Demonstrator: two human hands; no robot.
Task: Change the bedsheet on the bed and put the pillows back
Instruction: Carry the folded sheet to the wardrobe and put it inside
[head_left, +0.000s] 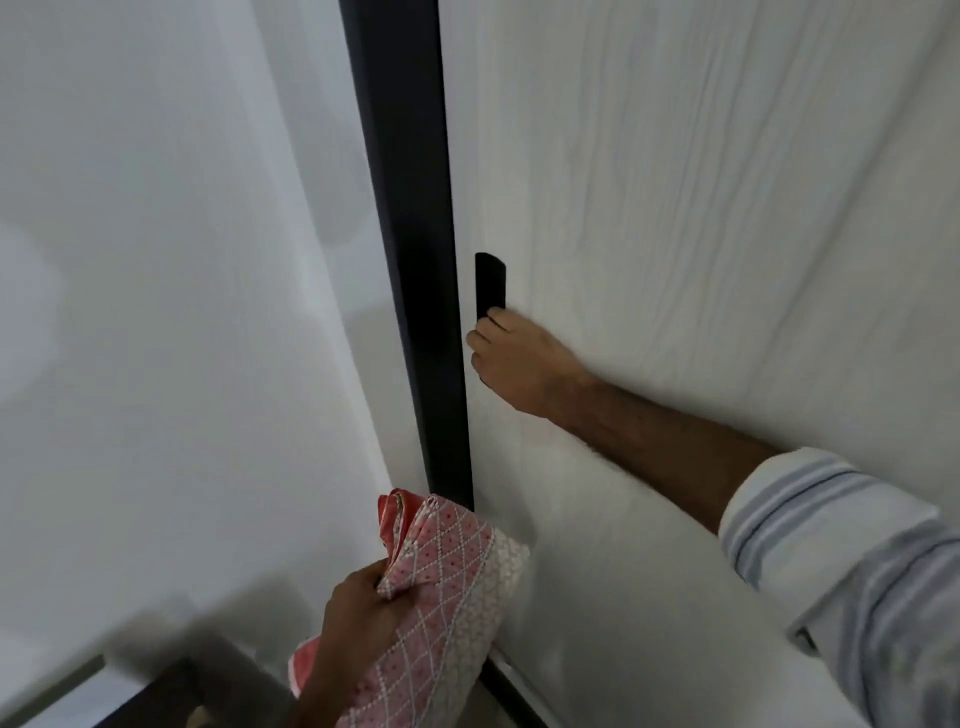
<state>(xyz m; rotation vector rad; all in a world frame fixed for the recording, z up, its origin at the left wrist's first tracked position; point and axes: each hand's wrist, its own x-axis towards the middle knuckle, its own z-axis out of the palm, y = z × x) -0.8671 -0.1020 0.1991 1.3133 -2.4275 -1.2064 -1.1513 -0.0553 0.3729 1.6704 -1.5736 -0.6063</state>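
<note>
A folded pink bedsheet with a white diamond pattern is gripped by the left hand low in the view, its fingers curled round the bundle, which is held up just beside a dark vertical frame strip. The black handle of a white wood-grain wardrobe door is grasped at its lower end by the right hand, whose fingers are curled round it. A striped sleeve is seen on the right arm. A plain white panel is seen left of the strip.

Right hand gripping black door handle, left hand holding, apparently, folded bedsheet
</note>
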